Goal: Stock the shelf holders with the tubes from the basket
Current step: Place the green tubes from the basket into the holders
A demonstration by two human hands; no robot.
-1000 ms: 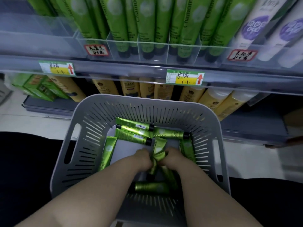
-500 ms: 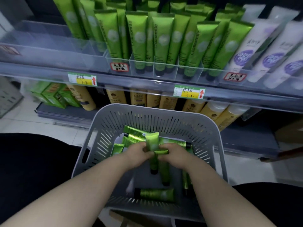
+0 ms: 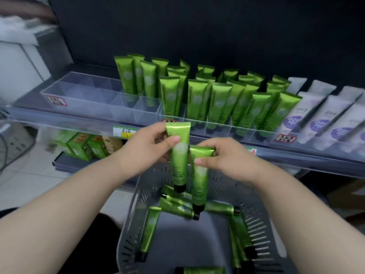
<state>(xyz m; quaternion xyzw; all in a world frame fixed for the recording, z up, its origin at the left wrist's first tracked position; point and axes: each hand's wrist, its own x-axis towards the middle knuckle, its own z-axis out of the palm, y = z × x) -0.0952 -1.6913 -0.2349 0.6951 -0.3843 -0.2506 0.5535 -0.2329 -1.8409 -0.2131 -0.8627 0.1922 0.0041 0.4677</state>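
Both hands pinch a tube apiece, left hand [image 3: 146,149] on one tube [image 3: 178,155], right hand [image 3: 227,158] on another [image 3: 199,175], caps at six o'clock above the basket [image 3: 256,224], seemingly empty holders [image 3: 102,99] at eleven, nearer the left.

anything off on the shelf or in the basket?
Nothing damaged or spilled. The clear holder at the shelf's left is mostly empty beside the full green rows. Loose tubes lie criss-crossed in the basket.
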